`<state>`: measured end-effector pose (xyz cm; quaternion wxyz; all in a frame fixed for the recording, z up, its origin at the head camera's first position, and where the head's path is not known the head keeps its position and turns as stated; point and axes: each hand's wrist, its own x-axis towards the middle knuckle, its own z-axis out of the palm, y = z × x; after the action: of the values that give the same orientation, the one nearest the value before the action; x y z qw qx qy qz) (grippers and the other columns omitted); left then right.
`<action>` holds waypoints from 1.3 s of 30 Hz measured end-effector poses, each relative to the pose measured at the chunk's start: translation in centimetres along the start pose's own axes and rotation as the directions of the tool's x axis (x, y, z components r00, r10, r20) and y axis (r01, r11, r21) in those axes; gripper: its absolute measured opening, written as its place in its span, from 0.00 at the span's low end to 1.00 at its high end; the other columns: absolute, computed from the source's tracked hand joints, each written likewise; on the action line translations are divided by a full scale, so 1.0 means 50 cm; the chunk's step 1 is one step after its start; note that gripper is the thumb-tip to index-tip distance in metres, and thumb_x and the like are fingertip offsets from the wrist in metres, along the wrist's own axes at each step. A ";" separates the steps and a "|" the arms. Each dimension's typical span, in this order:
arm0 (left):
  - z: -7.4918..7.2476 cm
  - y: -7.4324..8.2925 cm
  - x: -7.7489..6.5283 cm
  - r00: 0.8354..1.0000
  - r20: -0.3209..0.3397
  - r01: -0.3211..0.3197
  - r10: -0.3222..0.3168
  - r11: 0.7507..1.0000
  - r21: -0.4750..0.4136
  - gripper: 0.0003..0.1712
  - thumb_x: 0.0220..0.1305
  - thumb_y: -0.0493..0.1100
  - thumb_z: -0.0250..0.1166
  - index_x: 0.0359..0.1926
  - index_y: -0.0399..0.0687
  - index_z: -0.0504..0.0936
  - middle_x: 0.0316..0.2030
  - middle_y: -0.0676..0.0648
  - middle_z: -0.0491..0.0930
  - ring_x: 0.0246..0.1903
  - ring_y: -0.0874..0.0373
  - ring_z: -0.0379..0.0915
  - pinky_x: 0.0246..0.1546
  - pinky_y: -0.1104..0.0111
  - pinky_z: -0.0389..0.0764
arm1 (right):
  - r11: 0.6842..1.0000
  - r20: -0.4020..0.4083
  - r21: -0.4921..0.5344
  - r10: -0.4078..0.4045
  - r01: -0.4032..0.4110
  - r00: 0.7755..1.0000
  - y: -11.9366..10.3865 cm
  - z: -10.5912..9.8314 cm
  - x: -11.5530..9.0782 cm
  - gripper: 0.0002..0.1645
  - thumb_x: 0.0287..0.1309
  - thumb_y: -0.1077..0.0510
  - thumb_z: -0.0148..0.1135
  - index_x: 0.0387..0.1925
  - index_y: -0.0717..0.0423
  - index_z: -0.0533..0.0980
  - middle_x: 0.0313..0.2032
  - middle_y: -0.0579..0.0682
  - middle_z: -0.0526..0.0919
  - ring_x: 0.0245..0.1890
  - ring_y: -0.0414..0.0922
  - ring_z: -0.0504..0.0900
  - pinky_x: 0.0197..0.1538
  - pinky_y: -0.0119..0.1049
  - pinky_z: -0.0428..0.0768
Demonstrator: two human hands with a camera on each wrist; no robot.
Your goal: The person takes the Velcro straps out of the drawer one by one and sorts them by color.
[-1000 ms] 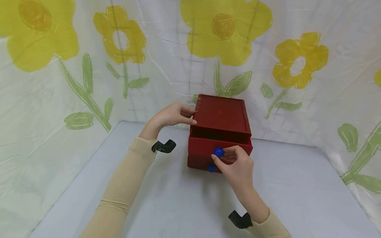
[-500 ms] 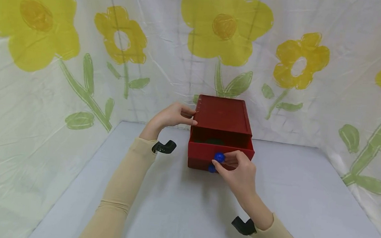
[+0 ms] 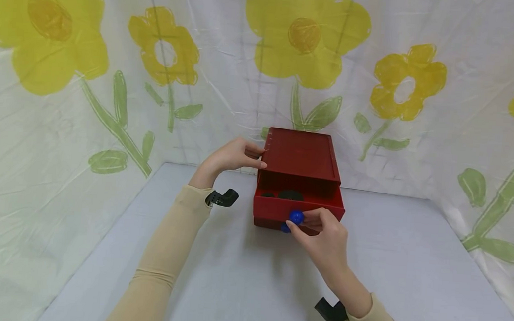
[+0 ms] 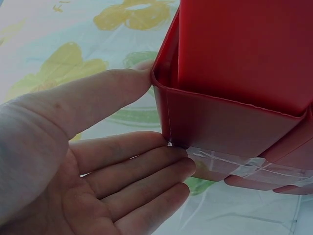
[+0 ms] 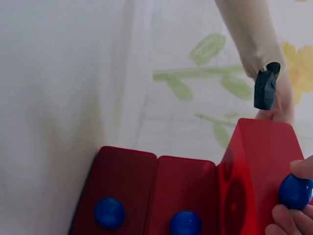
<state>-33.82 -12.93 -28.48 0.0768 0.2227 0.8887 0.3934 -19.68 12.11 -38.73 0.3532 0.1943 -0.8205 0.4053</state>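
Note:
A small red drawer cabinet [image 3: 302, 154] stands at the back middle of the table. Its top drawer [image 3: 271, 208] is pulled out, baring dark round things [image 3: 290, 195] inside. My right hand [image 3: 328, 237] pinches that drawer's blue knob [image 3: 296, 217] between thumb and fingertips; the right wrist view catches the same grip on the knob [image 5: 295, 191]. On the cabinet's left side, my left hand [image 3: 232, 155] touches the upper edge with straight fingers. In the left wrist view, its thumb [image 4: 115, 90] meets the front edge and its fingertips reach the top corner.
Two lower drawers with blue knobs [image 5: 109, 213] are pushed in, as the right wrist view shows. Clear tape [image 4: 244, 166] runs along the cabinet top. A white sheet with yellow flowers [image 3: 304, 34] hangs close behind, above the pale table [image 3: 248, 289].
The right hand has drawn the top drawer further out toward me, and the dark round things inside now show more. The left hand has stayed at the cabinet's edge.

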 end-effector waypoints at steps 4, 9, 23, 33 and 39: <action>0.000 0.000 0.000 1.000 0.004 0.011 -0.011 1.000 -0.006 0.34 0.57 0.54 0.68 0.63 0.48 0.74 0.60 0.46 0.74 0.59 0.53 0.71 0.57 0.58 0.74 | 1.000 0.005 0.002 0.012 -0.012 1.000 -0.005 -0.002 -0.004 0.22 0.35 0.55 0.81 0.32 0.56 0.77 0.29 0.45 0.84 0.26 0.38 0.83 0.31 0.30 0.83; 0.000 -0.002 0.000 1.000 0.002 0.005 -0.005 1.000 -0.003 0.34 0.57 0.54 0.68 0.63 0.48 0.74 0.60 0.46 0.75 0.59 0.53 0.71 0.57 0.58 0.74 | 1.000 0.016 0.006 0.009 -0.009 1.000 -0.009 -0.005 -0.008 0.22 0.36 0.54 0.80 0.32 0.55 0.77 0.30 0.45 0.83 0.26 0.38 0.83 0.31 0.29 0.82; 0.000 0.001 -0.003 1.000 0.000 0.008 -0.008 1.000 -0.012 0.34 0.57 0.53 0.68 0.63 0.47 0.73 0.60 0.46 0.74 0.58 0.53 0.71 0.57 0.58 0.74 | 0.998 -0.001 -0.042 -0.045 0.045 0.999 -0.016 -0.009 -0.015 0.22 0.34 0.54 0.81 0.31 0.54 0.78 0.29 0.44 0.83 0.26 0.36 0.83 0.34 0.21 0.79; 0.000 0.001 -0.005 1.000 0.002 0.015 -0.015 1.000 -0.027 0.34 0.57 0.52 0.68 0.63 0.47 0.73 0.60 0.45 0.75 0.58 0.52 0.72 0.57 0.58 0.74 | 0.997 0.017 -0.062 -0.050 0.051 0.999 -0.024 -0.014 -0.022 0.22 0.34 0.53 0.81 0.31 0.53 0.78 0.29 0.43 0.83 0.27 0.36 0.82 0.35 0.19 0.78; 0.000 0.000 -0.002 1.000 0.002 0.017 -0.017 1.000 -0.026 0.34 0.57 0.53 0.68 0.63 0.47 0.73 0.60 0.45 0.74 0.59 0.52 0.70 0.58 0.58 0.73 | 0.996 0.022 -0.060 -0.062 0.063 0.998 -0.028 -0.015 -0.027 0.22 0.34 0.52 0.81 0.31 0.54 0.78 0.29 0.44 0.83 0.28 0.38 0.83 0.37 0.18 0.78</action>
<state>-33.73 -13.00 -28.49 0.0838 0.2142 0.8854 0.4039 -17.59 11.94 -38.68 0.3633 0.2130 -0.8295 0.3670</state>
